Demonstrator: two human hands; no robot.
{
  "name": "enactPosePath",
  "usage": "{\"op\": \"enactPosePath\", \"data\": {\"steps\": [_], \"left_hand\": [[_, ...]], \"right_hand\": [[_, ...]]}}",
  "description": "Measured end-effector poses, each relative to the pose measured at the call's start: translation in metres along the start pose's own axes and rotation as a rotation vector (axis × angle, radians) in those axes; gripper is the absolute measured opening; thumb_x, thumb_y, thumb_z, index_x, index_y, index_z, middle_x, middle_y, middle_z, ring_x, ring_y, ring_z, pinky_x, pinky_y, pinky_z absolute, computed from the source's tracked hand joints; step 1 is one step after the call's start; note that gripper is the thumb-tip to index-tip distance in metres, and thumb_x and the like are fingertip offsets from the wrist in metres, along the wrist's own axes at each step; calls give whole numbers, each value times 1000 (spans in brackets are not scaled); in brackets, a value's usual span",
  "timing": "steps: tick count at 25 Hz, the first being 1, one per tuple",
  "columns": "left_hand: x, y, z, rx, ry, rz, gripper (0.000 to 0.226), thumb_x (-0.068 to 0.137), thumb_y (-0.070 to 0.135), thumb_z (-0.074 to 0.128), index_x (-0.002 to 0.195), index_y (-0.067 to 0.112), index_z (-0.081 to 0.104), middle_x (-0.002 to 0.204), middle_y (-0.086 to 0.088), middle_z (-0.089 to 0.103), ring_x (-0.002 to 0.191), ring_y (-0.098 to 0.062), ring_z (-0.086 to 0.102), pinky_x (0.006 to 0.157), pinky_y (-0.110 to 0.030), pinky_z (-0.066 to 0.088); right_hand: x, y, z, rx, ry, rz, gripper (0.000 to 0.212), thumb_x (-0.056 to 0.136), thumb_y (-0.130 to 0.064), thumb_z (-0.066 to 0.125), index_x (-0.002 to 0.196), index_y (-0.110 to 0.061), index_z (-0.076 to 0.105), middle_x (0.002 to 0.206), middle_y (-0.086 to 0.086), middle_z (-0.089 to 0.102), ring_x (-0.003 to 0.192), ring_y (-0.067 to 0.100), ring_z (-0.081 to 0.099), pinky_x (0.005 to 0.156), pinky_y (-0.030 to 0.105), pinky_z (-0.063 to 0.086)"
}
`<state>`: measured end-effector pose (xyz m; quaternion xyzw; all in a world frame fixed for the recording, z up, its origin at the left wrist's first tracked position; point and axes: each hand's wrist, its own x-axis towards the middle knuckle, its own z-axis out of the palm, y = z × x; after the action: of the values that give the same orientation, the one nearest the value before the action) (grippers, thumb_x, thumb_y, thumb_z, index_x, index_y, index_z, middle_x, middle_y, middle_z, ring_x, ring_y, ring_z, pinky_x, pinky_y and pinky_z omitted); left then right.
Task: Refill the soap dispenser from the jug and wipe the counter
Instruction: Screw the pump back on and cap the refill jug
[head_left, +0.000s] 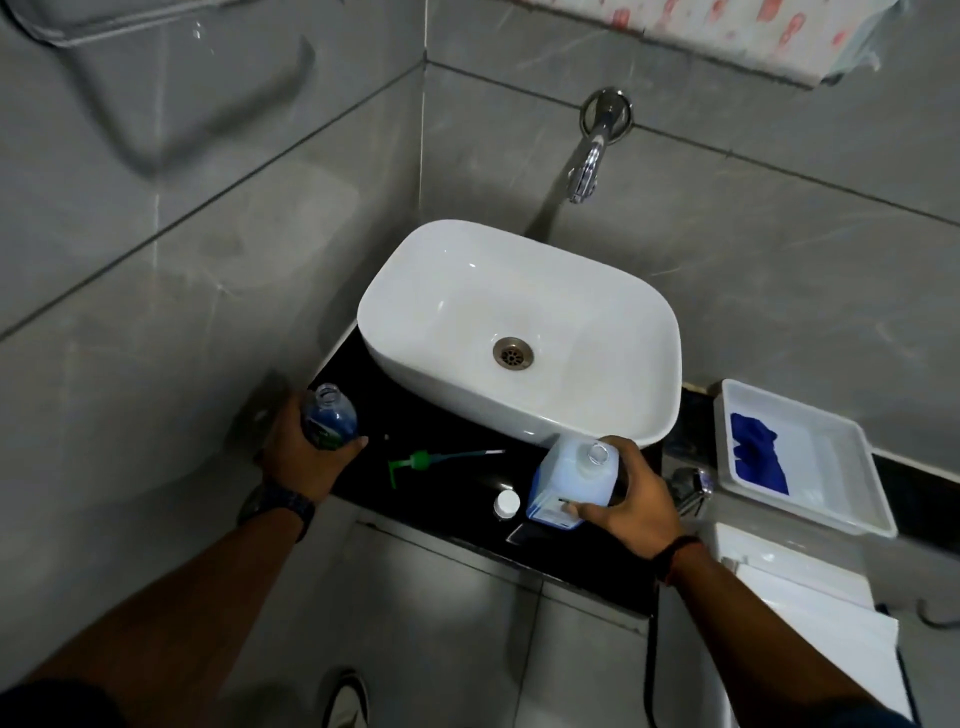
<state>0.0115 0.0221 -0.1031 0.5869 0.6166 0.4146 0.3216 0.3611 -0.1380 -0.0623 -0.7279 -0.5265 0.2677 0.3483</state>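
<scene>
1. Left hand (306, 462): fingers wrapped round the soap dispenser (330, 418) at the counter's left end. The bottle stands upright with its open neck up. I judge I hold it so to steady it for pouring.
2. Right hand (631, 493): grasping the jug (571, 480) from its right side, thumb low on the front face. The jug is uncapped and upright at the counter's front edge, just before the basin. Whether its base rests on the counter I cannot tell. The two vessels are well apart, so the jug has yet to be brought across.
3. Pump head (415, 462): green, lying on its side between my hands, tube pointing right. It is off so the neck is free.
4. Cap (506, 504): white, on the counter just left of the jug. Probably the jug's own, set within reach.
5. Counter (457, 499): black and glossy. I can make out no spill.
6. Basin (519, 332): white, behind both vessels.
7. Tray (800, 457): white, off to the right, holding a blue cloth (756, 460). I take it for the wiping cloth, parked until the pour is done.
</scene>
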Motion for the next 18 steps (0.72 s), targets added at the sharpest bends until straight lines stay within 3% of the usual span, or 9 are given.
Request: {"op": "enactPosePath", "data": {"steps": [4, 6, 7, 9, 10, 11, 14, 18], "left_hand": [[-3, -17, 9, -15, 4, -29, 79, 48, 23, 93, 115, 20, 52, 110, 6, 53, 99, -12, 49, 83, -29, 42], [-3, -21, 12, -40, 9, -53, 81, 48, 25, 93, 117, 23, 51, 112, 4, 55, 100, -13, 50, 85, -28, 42], [-3, -22, 13, -40, 11, -48, 80, 47, 25, 93, 115, 23, 51, 112, 2, 56, 99, -13, 51, 85, -28, 42], [-3, -22, 15, -32, 22, -38, 79, 47, 25, 93, 113, 23, 51, 113, 0, 58, 98, -12, 51, 84, -26, 41], [-3, -21, 15, -31, 30, -39, 80, 46, 25, 93, 114, 24, 51, 113, 1, 57, 98, -11, 50, 84, -26, 41], [-4, -20, 15, -33, 36, -42, 81, 46, 26, 93, 115, 25, 50, 113, 4, 56, 99, -11, 50, 84, -25, 41], [-4, -18, 15, -43, 43, -54, 82, 47, 28, 93, 116, 28, 50, 109, 12, 51, 98, -8, 49, 83, -24, 41], [-4, -17, 15, -49, 47, -40, 79, 47, 26, 93, 115, 28, 51, 108, 13, 51, 98, -7, 49, 84, -24, 41]], "right_hand": [[-5, 6, -4, 53, -40, 60, 85, 48, -30, 95, 118, -41, 48, 112, -29, 61, 105, -7, 58, 83, 8, 46], [-17, 12, -2, 78, -8, 142, 94, 45, -32, 97, 124, -32, 45, 115, -22, 62, 106, -6, 58, 87, 14, 47], [-26, 15, 0, 53, 46, 201, 87, 49, -30, 96, 121, -26, 47, 112, -18, 62, 103, -1, 60, 86, 19, 48], [-42, 22, 9, -89, 150, 299, 47, 62, -28, 89, 96, -21, 57, 90, -5, 65, 84, 15, 63, 76, 33, 51], [-50, 23, 16, -171, 128, 331, 30, 68, -29, 85, 80, -22, 58, 75, -3, 65, 72, 19, 62, 70, 36, 53], [-56, 20, 25, -245, 54, 346, 26, 71, -31, 81, 68, -21, 57, 63, -4, 62, 63, 19, 60, 66, 36, 53], [-58, -5, 67, -333, -191, 240, 28, 70, -36, 73, 57, -22, 53, 53, -7, 58, 56, 15, 58, 61, 28, 50], [-21, -50, 128, -298, -264, -87, 16, 79, -31, 67, 71, -19, 59, 67, 0, 63, 65, 19, 61, 63, 32, 52]]}}
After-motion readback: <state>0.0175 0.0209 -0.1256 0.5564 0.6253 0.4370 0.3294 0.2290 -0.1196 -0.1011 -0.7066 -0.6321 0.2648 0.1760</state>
